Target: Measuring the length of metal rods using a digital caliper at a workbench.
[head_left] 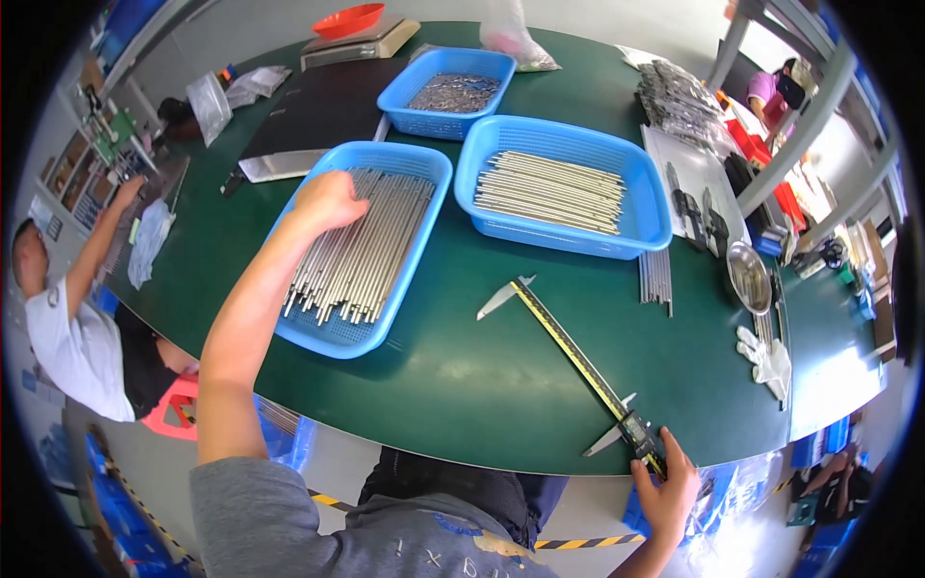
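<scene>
My left hand (330, 200) reaches into the left blue basket (332, 344), its fingers curled in a pinch over the far part of the metal rods (371, 255). Whatever is between those fingertips is hidden. Many thin silvery rods lie side by side along this basket's length. At the table's front edge, my right hand (672, 489) grips the end of a digital caliper (578, 361) between thumb and fingers. The caliper lies slantwise on the green table, its large jaws pointing away from me and apart from any rod.
A second blue basket (549, 237) holds more rods; a farther one (424, 120) holds small metal parts. Rods (655, 275) lie beside the second basket. At right are a metal bowl (749, 277), white gloves (766, 361) and knife-like tools (689, 212). A co-worker (82, 337) sits at left.
</scene>
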Tool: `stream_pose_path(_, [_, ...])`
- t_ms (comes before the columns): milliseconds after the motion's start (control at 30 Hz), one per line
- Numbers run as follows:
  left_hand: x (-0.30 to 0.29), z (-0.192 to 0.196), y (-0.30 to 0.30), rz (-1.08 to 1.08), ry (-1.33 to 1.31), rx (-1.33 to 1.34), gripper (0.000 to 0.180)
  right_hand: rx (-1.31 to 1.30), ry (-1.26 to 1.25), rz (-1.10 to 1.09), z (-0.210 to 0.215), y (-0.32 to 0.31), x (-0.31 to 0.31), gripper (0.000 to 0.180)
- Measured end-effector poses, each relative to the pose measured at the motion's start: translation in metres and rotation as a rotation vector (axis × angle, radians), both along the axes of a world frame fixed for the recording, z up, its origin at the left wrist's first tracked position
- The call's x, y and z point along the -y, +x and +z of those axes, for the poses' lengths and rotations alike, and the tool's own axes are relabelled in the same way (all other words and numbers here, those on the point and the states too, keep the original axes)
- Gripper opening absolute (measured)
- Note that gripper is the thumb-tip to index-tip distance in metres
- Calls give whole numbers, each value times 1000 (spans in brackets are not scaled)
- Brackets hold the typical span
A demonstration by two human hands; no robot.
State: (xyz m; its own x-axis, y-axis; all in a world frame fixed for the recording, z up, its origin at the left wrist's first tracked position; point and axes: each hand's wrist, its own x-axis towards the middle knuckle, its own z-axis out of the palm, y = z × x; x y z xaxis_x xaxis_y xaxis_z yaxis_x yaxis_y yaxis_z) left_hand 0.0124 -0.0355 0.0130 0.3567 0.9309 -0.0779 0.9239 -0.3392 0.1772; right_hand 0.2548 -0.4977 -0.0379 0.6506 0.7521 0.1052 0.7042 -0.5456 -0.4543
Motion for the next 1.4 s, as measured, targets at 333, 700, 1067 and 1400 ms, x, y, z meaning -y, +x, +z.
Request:
stream_pose_path(333, [-7, 3, 14, -49, -47, -146, 28, 7, 60, -104, -18, 0, 10, 55])
stream_pose_path(700, [1, -5, 12, -57, 158, -163, 24, -23, 19, -141, -7, -6, 1, 52])
stream_pose_path(1067, [-26, -6, -6, 0, 174, 82, 16, -42, 48, -228, 1, -38, 21, 32])
stream_pose_path(1400, [171, 19, 73, -1407, 657, 718, 13, -65, 73, -225, -7, -42, 28, 29])
